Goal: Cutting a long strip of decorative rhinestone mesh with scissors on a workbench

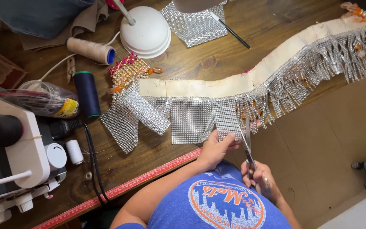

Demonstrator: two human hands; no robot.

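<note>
The left hand point(214, 149) pinches the sparkly mesh strip point(226, 121) hanging off the table edge point(157, 167) while the right hand point(260, 177) grips the scissors point(247, 142), so keep it tight and cut straight up.

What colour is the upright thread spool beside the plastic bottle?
Dark navy thread spool, clearest in the head view.

left hand point(214, 149) pinches rhinestone panel point(226, 120) | right hand point(260, 177) holds scissors point(248, 146)

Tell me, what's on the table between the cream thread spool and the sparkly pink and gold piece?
In the head view, only bare wood table lies between the cream thread spool and the pink and gold beaded piece. The white lamp base sits just above that gap.
</note>
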